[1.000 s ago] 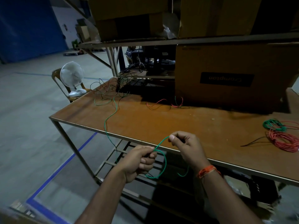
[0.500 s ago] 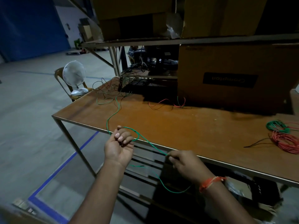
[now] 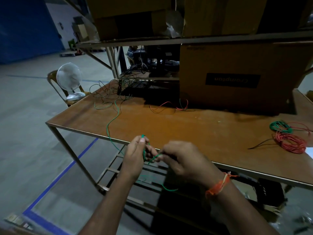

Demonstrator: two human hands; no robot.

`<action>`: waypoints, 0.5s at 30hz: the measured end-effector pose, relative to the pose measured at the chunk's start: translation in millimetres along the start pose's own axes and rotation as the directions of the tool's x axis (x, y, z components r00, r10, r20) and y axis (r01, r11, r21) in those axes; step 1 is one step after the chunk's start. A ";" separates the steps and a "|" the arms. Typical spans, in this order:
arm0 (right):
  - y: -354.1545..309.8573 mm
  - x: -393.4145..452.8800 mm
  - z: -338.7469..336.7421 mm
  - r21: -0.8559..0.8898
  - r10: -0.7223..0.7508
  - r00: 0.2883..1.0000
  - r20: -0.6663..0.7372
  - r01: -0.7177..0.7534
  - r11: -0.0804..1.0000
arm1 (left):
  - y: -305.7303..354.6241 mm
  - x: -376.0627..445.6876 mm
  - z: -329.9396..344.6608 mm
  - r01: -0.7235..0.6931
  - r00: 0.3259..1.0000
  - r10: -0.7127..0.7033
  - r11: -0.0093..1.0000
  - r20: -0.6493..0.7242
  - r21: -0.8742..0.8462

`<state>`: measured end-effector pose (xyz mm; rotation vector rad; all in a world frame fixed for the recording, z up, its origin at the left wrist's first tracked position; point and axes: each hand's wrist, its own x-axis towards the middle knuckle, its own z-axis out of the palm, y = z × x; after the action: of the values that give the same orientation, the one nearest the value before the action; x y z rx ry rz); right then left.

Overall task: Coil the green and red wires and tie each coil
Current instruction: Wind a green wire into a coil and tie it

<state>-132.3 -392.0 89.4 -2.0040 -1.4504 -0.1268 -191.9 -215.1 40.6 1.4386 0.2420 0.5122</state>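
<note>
Left hand [image 3: 135, 156] grips green wire [image 3: 112, 119] loops; right hand [image 3: 184, 160] pinches the strand just right of that grip.

dim, underexposed frame. brightest patch is the orange-brown table top [image 3: 194, 131] at centre; light seems to fall from above. deep black shadow under the shelf [image 3: 203, 39] and along the base of the cardboard box [image 3: 237, 78]. my right hand [image 3: 184, 160] is motion-blurred, fingertips smeared. wide-angle bending at the edges; lower corners soft and smeared. no glare.
</note>
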 end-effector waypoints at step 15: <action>34.6 12.5 11.1 0.359 0.288 0.877 -0.384 -0.146 0.922 | 17.2 -15.5 11.4 0.387 0.853 -0.204 0.865 0.481 -0.318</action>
<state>-100.2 -381.7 70.8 -1.7190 -0.8901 -0.2071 -203.4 -231.7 56.6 1.0406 -0.0022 -0.0339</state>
